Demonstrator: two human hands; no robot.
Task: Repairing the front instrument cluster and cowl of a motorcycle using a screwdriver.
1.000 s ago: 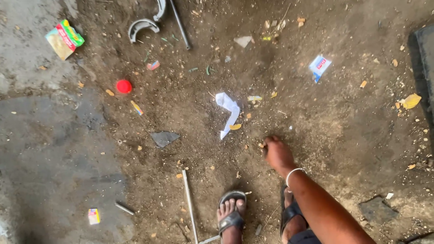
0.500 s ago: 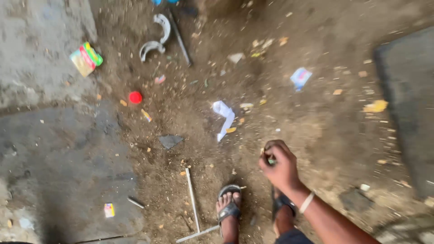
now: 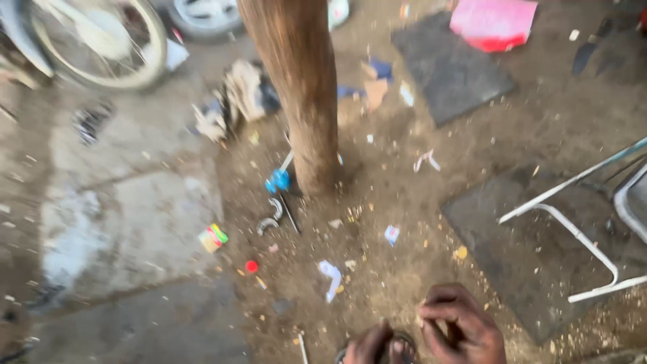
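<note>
My right hand (image 3: 462, 327) is at the bottom edge, its fingers curled shut around a small dark piece that is hardly visible. My left hand (image 3: 367, 345) shows beside it as a blurred brown shape, nearly touching it; I cannot make out its fingers. A sandalled foot (image 3: 404, 350) shows between the two hands. Both hands hover over dirt ground littered with scraps. A white paper scrap (image 3: 330, 276) and a red cap (image 3: 251, 266) lie just ahead to the left.
A wooden post (image 3: 296, 87) rises ahead, with a blue item (image 3: 278, 180) and curved metal pieces (image 3: 268, 222) at its foot. A white tube frame (image 3: 579, 229) stands to the right over a dark slab (image 3: 532, 269). A bicycle wheel (image 3: 114, 40) is at the far left.
My right hand took a small piece off the ground, closed on it and drew back. The view has tilted up, bringing in the post, the wheel and my left hand.
</note>
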